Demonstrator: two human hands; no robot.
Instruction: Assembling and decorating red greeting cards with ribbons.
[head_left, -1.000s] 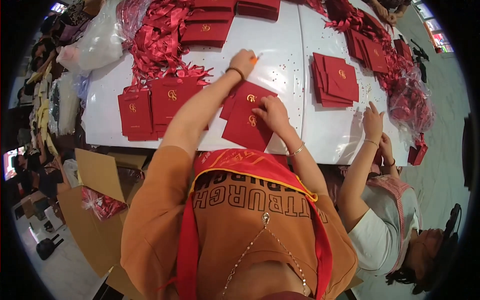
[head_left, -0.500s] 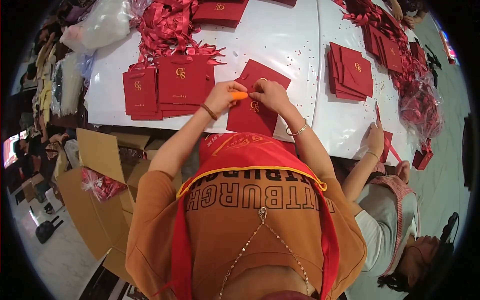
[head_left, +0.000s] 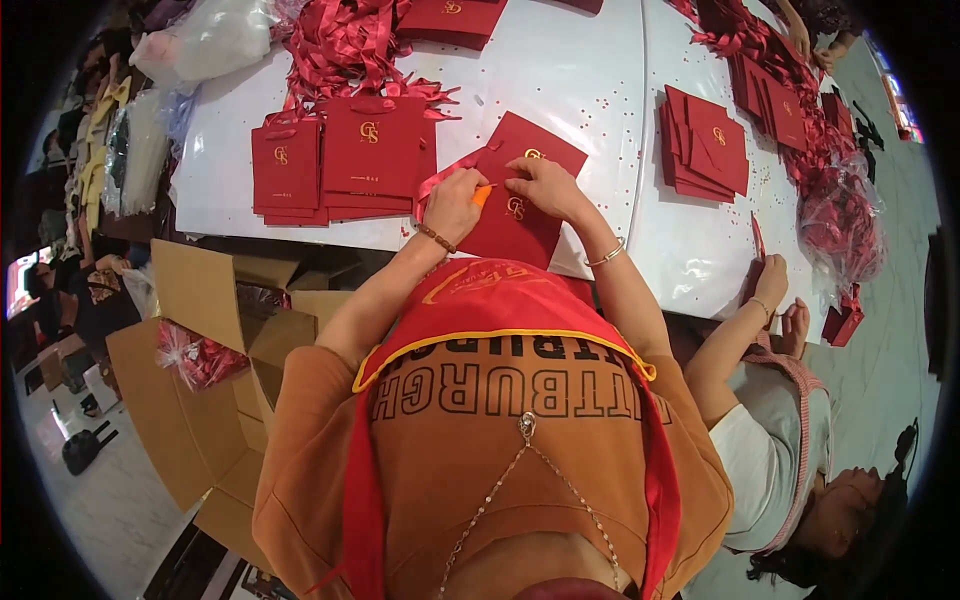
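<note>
A red paper bag (head_left: 528, 228) with gold printing lies flat and turned askew on the white table in front of me. At its left edge, my left hand (head_left: 453, 206) is closed round a small orange-handled tool (head_left: 482, 195), its tip close to the bag. A red ribbon (head_left: 440, 178) runs from the bag's upper left side down by my left hand. My right hand (head_left: 548, 187) rests over the bag's middle, thumb and fingers pinched together; what lies between them is too small to make out.
Stacked red bags (head_left: 372, 150) stand left of my hands, below heaped red ribbons (head_left: 340, 55). Another bag stack (head_left: 705, 145) is at the right. A co-worker's hand (head_left: 770, 280) works at the table's right edge. An open cardboard box (head_left: 205, 400) stands at lower left.
My left hand has drawn back toward the left, and a length of red ribbon now shows beside it. My right hand stays over the bag. The co-worker's red bag and ribbon have dropped from view.
</note>
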